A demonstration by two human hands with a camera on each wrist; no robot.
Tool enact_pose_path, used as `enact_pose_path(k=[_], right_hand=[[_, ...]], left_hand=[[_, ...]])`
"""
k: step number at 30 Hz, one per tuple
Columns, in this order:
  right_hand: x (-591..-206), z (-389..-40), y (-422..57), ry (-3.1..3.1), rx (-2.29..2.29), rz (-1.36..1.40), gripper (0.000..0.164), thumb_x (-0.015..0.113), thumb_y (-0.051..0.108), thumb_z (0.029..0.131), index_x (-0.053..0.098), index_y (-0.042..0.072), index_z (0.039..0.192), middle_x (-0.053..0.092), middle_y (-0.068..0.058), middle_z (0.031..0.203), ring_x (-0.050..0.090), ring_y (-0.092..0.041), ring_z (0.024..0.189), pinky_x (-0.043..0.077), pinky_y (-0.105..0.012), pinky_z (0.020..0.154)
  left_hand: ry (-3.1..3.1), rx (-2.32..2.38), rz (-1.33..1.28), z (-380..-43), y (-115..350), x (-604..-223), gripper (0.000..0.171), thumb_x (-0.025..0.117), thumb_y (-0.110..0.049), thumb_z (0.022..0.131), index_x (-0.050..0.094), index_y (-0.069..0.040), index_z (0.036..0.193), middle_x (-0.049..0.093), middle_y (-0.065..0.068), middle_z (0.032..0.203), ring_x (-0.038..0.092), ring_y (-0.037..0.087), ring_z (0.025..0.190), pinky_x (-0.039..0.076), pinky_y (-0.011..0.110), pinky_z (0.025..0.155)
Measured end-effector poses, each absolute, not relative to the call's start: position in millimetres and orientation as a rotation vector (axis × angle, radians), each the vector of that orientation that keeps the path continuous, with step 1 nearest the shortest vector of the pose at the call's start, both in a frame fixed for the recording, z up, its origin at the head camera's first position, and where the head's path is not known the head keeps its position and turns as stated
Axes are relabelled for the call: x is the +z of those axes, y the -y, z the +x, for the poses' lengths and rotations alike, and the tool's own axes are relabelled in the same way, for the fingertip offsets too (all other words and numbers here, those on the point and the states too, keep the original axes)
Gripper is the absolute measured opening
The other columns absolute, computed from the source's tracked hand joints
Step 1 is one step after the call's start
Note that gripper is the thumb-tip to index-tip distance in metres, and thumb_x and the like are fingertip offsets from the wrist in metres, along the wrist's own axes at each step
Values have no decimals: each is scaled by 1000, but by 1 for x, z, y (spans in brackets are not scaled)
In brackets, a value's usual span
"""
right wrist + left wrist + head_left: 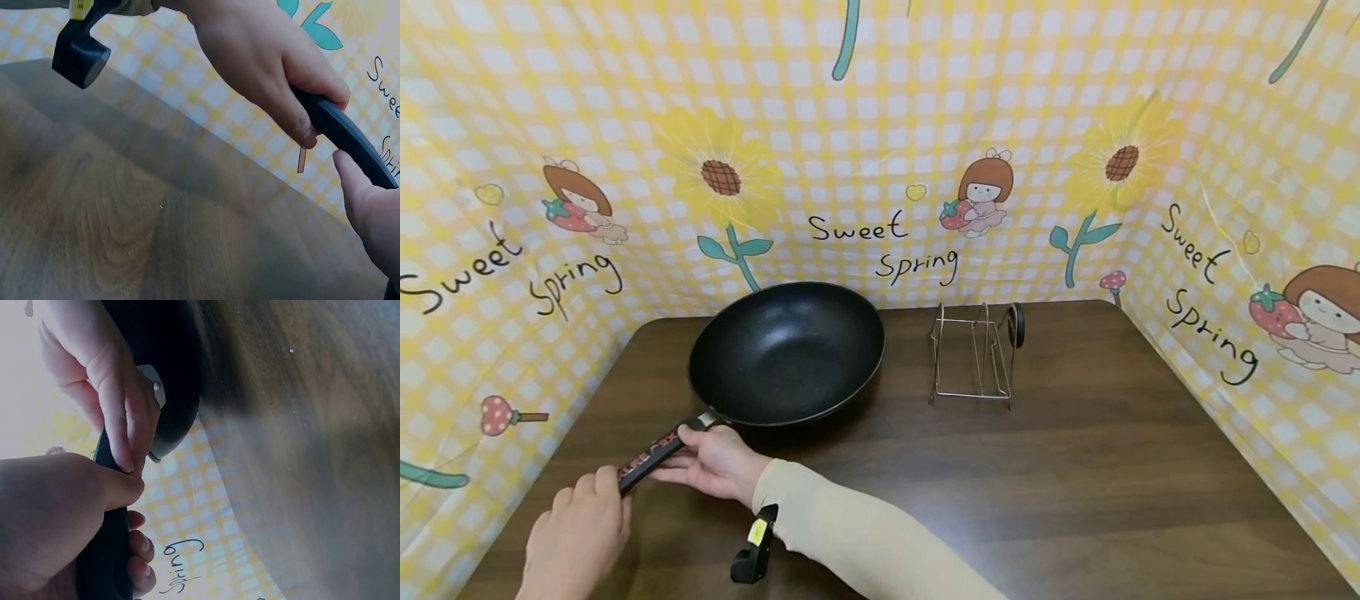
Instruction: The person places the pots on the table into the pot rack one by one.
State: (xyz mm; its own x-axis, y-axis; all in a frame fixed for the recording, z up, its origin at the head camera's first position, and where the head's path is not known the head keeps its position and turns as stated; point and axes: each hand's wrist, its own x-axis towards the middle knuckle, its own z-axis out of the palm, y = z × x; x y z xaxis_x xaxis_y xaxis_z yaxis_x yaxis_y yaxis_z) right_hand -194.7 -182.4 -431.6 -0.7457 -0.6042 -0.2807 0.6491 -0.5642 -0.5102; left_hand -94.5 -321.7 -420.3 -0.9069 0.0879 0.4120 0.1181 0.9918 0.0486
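A black wok (786, 354) is at the left rear of the table, its dark inside facing up. Its long black handle (651, 460) points toward the front left. My left hand (576, 529) grips the outer end of that handle, fingers wrapped round it, as the left wrist view also shows. Closer to the wok's rim, my right hand (718, 462) holds the handle between the thumb on top and the fingers beneath. In the left wrist view the right hand (115, 381) lies against the left thumb. Whether the wok's base touches the table cannot be seen.
A small wire rack (976, 354) with a round black piece (1017, 325) on its right side stands right of the wok. The brown wooden table (1075, 475) is bordered by a yellow checked cloth (850, 150) at the back and sides. A black strapped device (752, 558) hangs from my right wrist.
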Motion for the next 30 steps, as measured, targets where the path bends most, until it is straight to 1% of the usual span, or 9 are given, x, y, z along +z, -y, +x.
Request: enact_pose_path(k=[2,5,8,11,13,15,18,22,30], right_hand=[[-431,-195,183,-818,-2286,82,33,43,5,106,46,-17,132,54,-39,125,46,-53,126,34,-61,106],[-432,-196,183,-872,-2290,61,32,42,3,106,46,-15,132,56,-35,121,47,-53,125,35,-61,105],[-434,-194,184,-917,-2288,44,31,41,1,106,45,-15,131,56,-35,119,48,-54,124,35,-62,104],[-435,-192,183,-948,-2273,38,31,41,1,105,44,-16,131,56,-35,119,48,-54,124,35,-63,103],[-434,-191,181,-973,-2268,18,32,41,0,105,43,-17,132,54,-36,122,47,-54,124,34,-65,103],[-433,-192,179,-996,-2263,-12,33,40,0,105,41,-17,133,53,-36,124,46,-54,125,34,-66,102],[-428,-194,172,-1036,-2256,-82,31,38,-1,105,42,-17,132,53,-37,125,45,-54,125,33,-67,101],[-421,-197,163,-1096,-2216,-188,26,37,0,106,45,-13,127,54,-36,123,46,-53,124,35,-67,100],[-405,-202,146,-1213,-2139,-374,27,37,-3,105,46,-18,125,49,-43,128,46,-53,124,38,-65,99]], left_hand=[[2685,-109,-153,-94,321,-422,36,73,-1,77,39,8,84,45,16,64,45,36,51,37,48,38],[2667,-114,-174,-94,319,-424,34,71,-1,84,38,7,82,43,15,62,43,34,48,35,46,36],[2661,-125,-173,-90,317,-427,39,53,-21,104,37,7,82,42,14,60,42,32,46,35,45,35],[2638,-133,-136,-85,311,-429,42,48,-25,106,37,8,81,41,15,59,42,34,45,35,46,34],[2637,-139,-92,-84,306,-429,41,55,-22,102,37,8,82,41,18,60,42,37,47,34,49,34],[2641,-135,-57,-82,301,-427,37,69,-9,90,37,9,83,41,20,62,43,39,49,34,51,34],[2653,-124,-37,-83,293,-422,39,72,-5,84,36,9,85,40,22,65,43,41,53,33,51,36],[2575,-137,-52,-83,283,-420,39,73,-3,81,36,10,83,39,23,63,43,42,50,32,52,33],[2407,-232,-101,-85,265,-424,39,73,1,78,43,19,95,44,30,66,44,45,48,32,56,32]])
